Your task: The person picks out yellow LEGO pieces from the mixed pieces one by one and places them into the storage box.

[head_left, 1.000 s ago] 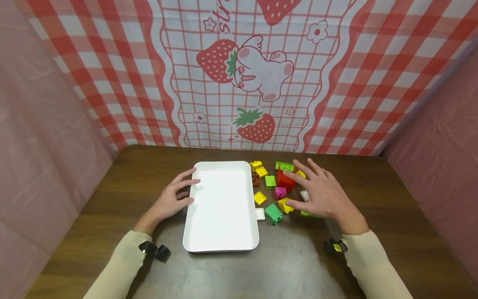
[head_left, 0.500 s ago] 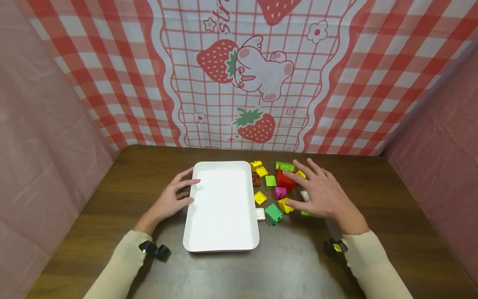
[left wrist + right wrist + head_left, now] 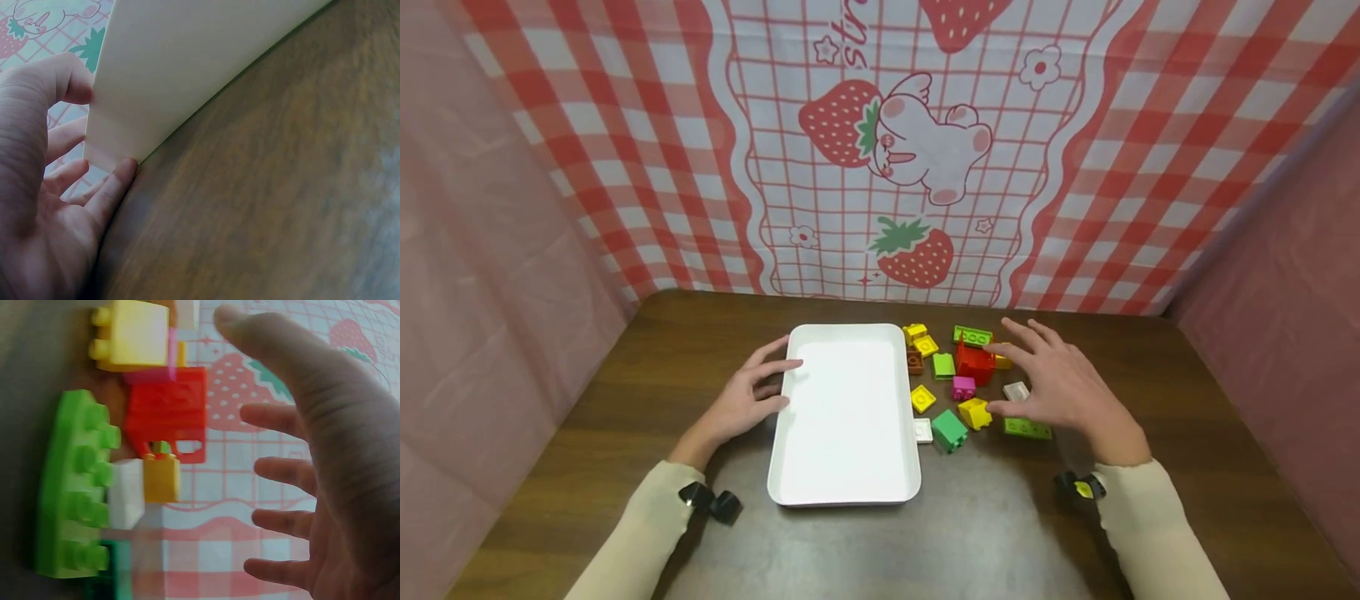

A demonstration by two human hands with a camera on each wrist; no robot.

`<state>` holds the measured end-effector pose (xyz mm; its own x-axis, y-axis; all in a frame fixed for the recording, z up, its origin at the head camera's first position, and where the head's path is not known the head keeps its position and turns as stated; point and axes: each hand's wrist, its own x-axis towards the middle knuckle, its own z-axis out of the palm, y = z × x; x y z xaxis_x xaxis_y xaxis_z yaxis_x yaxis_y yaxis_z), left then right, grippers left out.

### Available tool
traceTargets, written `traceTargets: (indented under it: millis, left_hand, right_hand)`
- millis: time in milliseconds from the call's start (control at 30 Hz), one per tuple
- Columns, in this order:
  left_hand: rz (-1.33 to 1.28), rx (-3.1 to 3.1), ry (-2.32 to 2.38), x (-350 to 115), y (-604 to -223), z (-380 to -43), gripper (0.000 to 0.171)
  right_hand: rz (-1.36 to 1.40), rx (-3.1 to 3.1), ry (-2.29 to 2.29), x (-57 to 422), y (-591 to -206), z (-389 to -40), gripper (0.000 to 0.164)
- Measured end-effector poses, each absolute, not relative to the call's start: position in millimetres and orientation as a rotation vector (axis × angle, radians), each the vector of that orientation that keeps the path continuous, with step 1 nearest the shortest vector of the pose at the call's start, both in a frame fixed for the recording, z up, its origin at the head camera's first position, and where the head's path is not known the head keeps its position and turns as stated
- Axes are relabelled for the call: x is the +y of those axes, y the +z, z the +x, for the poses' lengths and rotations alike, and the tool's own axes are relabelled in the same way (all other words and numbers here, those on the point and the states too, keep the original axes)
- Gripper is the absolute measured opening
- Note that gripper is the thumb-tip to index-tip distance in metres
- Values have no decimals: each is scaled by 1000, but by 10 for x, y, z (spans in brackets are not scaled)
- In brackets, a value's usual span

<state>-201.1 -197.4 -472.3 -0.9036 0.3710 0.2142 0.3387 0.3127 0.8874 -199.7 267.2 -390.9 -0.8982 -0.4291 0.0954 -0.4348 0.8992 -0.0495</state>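
A white tray (image 3: 848,408) lies on the table, and my left hand (image 3: 747,398) rests at its left side. One fingertip reaches over the rim; in the left wrist view the thumb and little finger touch the tray's outer wall (image 3: 156,75). Over the right part of a group of toy bricks hovers my right hand (image 3: 1060,383), its fingers spread and holding nothing. Nearest it are a yellow brick (image 3: 975,413), a red brick (image 3: 975,365), a white brick (image 3: 1017,392) and a long light green brick (image 3: 78,487), which shows its studs in the right wrist view.
Between the tray and the right hand are a green brick (image 3: 950,430), a magenta brick (image 3: 963,387) and several small yellow, brown and white ones. A white flat brick (image 3: 922,431) sits right at the tray's edge. A checked strawberry cloth (image 3: 880,167) hangs behind the table.
My right hand has shifted slightly to the right, showing more of the yellow, white and light green bricks. The left hand and the tray stay in place.
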Motion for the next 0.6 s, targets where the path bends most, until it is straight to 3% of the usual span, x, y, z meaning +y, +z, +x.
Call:
traceTargets:
  millis: [333, 600]
  left_hand:
    - [670, 2506, 1690, -1971, -4732, -2020, 52]
    - [663, 2507, 1684, -1973, -4726, -2018, 53]
  right_hand:
    - [560, -2941, 348, 2790, -3660, -2133, 65]
    - [572, -2935, 391, 2746, -3614, -2203, 54]
